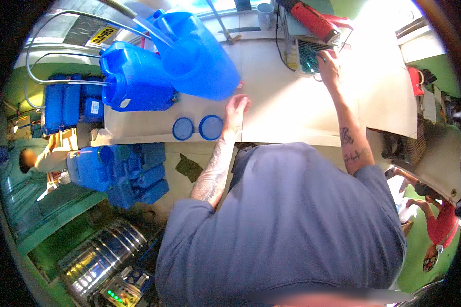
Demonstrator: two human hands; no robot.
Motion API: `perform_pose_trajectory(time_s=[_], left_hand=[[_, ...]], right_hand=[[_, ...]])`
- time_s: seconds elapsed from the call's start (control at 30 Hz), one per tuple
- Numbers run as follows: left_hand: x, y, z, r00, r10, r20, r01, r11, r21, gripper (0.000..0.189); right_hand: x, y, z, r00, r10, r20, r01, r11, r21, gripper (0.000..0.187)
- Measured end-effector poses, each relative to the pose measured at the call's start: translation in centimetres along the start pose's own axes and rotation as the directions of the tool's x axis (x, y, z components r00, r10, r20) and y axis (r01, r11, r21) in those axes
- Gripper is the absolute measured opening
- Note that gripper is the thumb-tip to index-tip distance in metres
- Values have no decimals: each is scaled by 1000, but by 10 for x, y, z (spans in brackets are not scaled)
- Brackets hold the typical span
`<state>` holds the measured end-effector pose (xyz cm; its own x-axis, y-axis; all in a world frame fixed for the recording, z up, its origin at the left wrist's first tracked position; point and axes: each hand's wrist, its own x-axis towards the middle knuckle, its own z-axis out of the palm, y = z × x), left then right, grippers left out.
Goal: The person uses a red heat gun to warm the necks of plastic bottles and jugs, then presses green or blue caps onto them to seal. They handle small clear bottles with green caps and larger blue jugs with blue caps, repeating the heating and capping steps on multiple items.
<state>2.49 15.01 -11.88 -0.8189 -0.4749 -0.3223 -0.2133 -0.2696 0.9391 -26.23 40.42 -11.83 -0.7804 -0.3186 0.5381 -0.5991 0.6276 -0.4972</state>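
My left hand (236, 112) hovers over the light worktop (276, 111), its fingers loosely curled; whether anything is between them is hidden. Just beyond it leans a large blue plastic jerrycan (211, 65), and a small red ring (240, 84) lies by that can's base. Two round blue screw lids (210, 127) rest left of my left wrist. My right hand (329, 66) reaches to the edge of a clear plastic box (301, 71) holding dark green small pieces (308, 57). Its fingertips are at the pieces, and their grip cannot be made out.
Another blue jerrycan (138, 80) has a bent metal tube (61, 81) at its mouth. A red heat gun (311, 21) lies behind the box, with a clear mug (265, 15) farther left. Blue cans (119, 172) are stacked below the bench. People (441, 222) are at both sides.
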Motion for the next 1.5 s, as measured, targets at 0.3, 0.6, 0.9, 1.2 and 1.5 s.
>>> perform_pose_trajectory(time_s=[0.3,0.6,0.9,1.2,1.5], left_hand=[[6,84,126,974,225,26,-223,973,-58,20],[18,84,120,980,164,110,-151,981,-119,16],[3,73,126,987,143,-76,-155,971,-180,17],[2,73,116,971,180,-159,-199,974,-112,10],[2,66,101,965,177,-195,-190,981,-49,12]], right_hand=[[-15,-102,-40,865,76,497,-440,590,677,41],[-8,-107,-50,764,46,644,-591,450,669,19],[-26,-140,-50,895,-194,401,-94,798,595,20],[-15,-86,-31,884,115,452,-361,784,506,17],[9,-70,-61,986,-49,157,27,989,142,40]])
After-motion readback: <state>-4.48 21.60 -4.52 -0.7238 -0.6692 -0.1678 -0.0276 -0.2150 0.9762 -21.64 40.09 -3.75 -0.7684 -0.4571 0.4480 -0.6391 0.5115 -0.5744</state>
